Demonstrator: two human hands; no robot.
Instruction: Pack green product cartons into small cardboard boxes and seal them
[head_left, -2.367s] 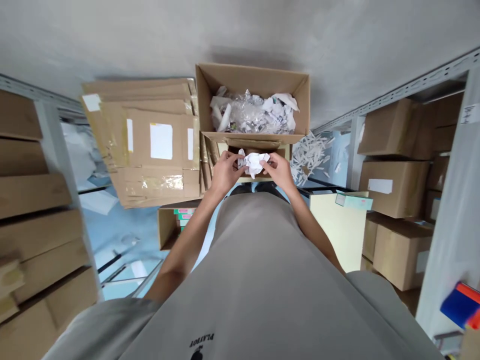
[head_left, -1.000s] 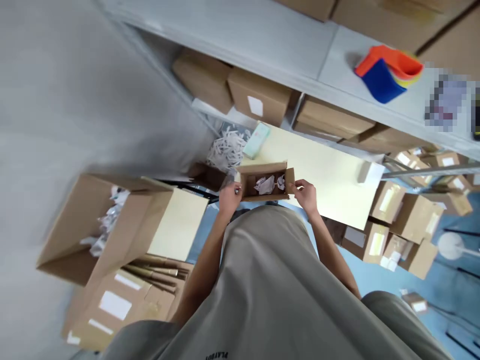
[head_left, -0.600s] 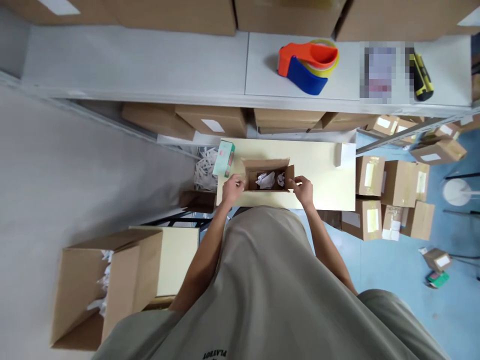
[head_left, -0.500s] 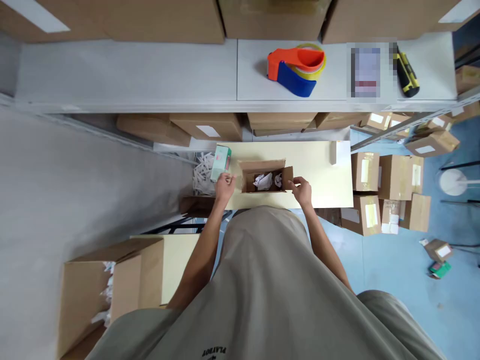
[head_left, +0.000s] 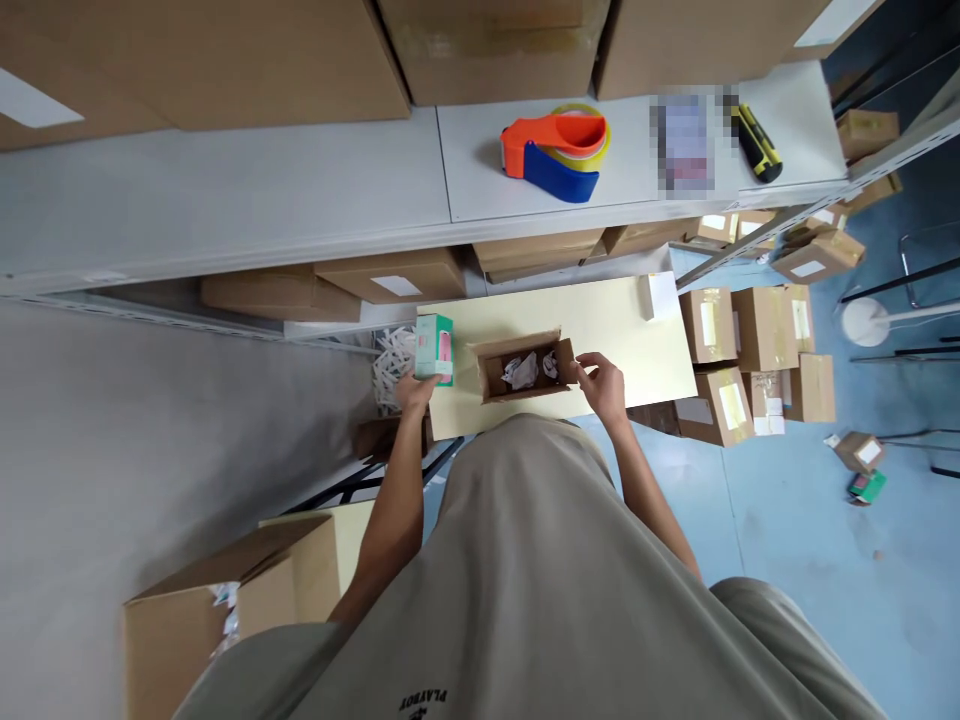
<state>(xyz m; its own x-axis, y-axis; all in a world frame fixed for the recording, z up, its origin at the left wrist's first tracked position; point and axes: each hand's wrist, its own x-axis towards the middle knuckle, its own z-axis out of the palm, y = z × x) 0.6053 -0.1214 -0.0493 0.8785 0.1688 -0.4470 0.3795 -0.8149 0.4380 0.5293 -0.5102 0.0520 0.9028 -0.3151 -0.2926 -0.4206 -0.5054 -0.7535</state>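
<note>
Paper (head_left: 523, 371) in carton (head_left: 517, 345) on table (head_left: 634, 345)

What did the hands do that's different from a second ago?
The left hand let go of the small open box, moved left and took hold of the green box. The right hand stayed at the right flap, and the crumpled paper stayed inside the small open box.

Small black print (head_left: 423, 698) on the grey fabric shirt (head_left: 525, 560) reads "PLAYBOY", upside down; white rectangular labels (head_left: 396, 286) seem illegible.
</note>
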